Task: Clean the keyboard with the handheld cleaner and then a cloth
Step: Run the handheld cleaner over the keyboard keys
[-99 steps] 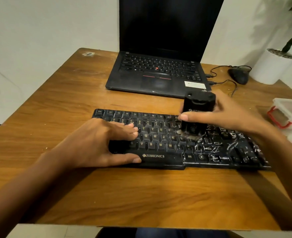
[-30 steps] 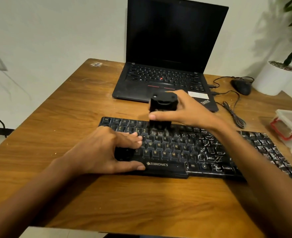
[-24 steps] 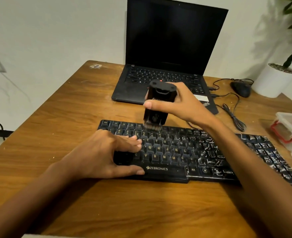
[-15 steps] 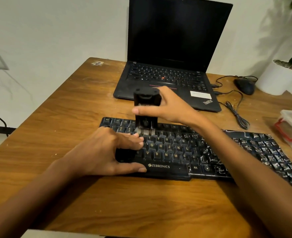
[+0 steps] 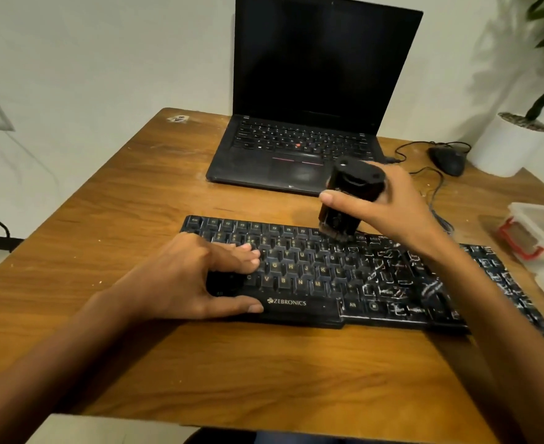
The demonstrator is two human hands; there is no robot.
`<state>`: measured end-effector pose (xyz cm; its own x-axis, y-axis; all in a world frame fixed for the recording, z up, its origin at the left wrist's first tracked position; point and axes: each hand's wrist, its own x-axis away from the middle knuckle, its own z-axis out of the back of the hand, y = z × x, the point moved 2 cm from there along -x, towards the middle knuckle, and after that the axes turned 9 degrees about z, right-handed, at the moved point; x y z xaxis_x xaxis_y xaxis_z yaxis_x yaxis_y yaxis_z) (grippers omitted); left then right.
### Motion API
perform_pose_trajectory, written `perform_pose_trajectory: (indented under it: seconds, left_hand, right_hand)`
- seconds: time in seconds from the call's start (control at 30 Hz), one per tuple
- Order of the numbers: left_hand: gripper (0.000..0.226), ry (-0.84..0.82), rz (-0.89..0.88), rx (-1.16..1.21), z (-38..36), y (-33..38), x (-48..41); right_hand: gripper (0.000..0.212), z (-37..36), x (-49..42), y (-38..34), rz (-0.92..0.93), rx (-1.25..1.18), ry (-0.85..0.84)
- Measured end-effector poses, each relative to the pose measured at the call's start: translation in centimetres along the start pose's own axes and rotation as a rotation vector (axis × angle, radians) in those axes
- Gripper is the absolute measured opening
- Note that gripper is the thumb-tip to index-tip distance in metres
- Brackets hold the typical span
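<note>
A black Zebronics keyboard (image 5: 302, 274) lies across the wooden table (image 5: 264, 373); its right half is streaked with white dust. My left hand (image 5: 197, 280) rests on the keyboard's left end, fingers on the keys and thumb along the front edge. My right hand (image 5: 389, 209) grips a black handheld cleaner (image 5: 347, 193), held upright and slightly tilted. Its brush end touches the top row of keys near the keyboard's middle. No cloth is in view.
A black laptop (image 5: 296, 91) stands open behind the keyboard. A black mouse (image 5: 447, 160) with its cable lies at the back right beside a white plant pot (image 5: 507, 145). A clear container with red clips (image 5: 533, 232) sits at the right edge.
My right hand has carried the cleaner rightward along the top key rows, from above my left fingers to the keyboard's middle. My left hand has stayed in place.
</note>
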<state>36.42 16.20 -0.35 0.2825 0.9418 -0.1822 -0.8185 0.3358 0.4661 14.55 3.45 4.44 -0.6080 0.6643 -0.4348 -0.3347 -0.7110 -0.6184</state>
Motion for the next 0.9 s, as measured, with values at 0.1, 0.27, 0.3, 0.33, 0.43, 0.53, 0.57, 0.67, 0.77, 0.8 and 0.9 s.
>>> perform_pose_trajectory:
  seconds: [0.1, 0.27, 0.3, 0.33, 0.43, 0.53, 0.57, 0.67, 0.77, 0.8, 0.9]
  left_hand:
    - [0.062, 0.018, -0.019, -0.064, 0.2, 0.7, 0.2]
    - [0.057, 0.005, -0.076, -0.102, -0.6, 2.4, -0.7]
    - [0.056, -0.002, -0.069, -0.084, -0.8, 2.4, -0.7]
    - [0.056, 0.000, -0.059, -0.060, -0.9, 2.2, -0.7]
    - [0.054, 0.023, -0.049, -0.011, -1.0, 1.7, -0.6]
    - [0.053, 0.028, -0.056, -0.001, -1.2, 1.6, -0.6]
    - [0.052, 0.031, -0.059, -0.005, -1.2, 1.7, -0.7]
    - [0.049, 0.040, -0.060, -0.021, -1.2, 1.7, -0.6]
    - [0.046, 0.035, -0.075, -0.044, -1.2, 1.8, -0.6]
    - [0.048, 0.043, -0.075, -0.035, -1.2, 1.8, -0.6]
    - [0.052, 0.046, -0.068, -0.003, -1.2, 1.8, -0.6]
  right_hand:
    - [0.052, 0.9, 3.0, -1.3, -0.028, -0.169, 0.040]
    - [0.026, -2.0, 4.8, -4.2, 0.017, -0.380, -0.199]
    - [0.025, -2.6, 5.0, -4.3, 0.021, -0.390, -0.222]
    - [0.027, -2.7, 5.2, -4.0, 0.007, -0.401, -0.230]
    - [0.038, -0.5, 5.9, -2.6, -0.113, -0.372, -0.285]
    - [0.043, 2.1, 6.2, -1.9, -0.102, -0.173, -0.321]
    - [0.042, 2.0, 6.0, -2.3, -0.068, -0.174, -0.308]
    - [0.033, -0.9, 5.4, -4.4, -0.004, -0.344, -0.280]
    - [0.027, -2.6, 5.9, -4.4, -0.004, -0.342, -0.356]
    - [0.031, -1.8, 6.3, -3.8, -0.036, -0.312, -0.360]
    - [0.048, 2.2, 7.7, -1.8, -0.156, -0.208, -0.334]
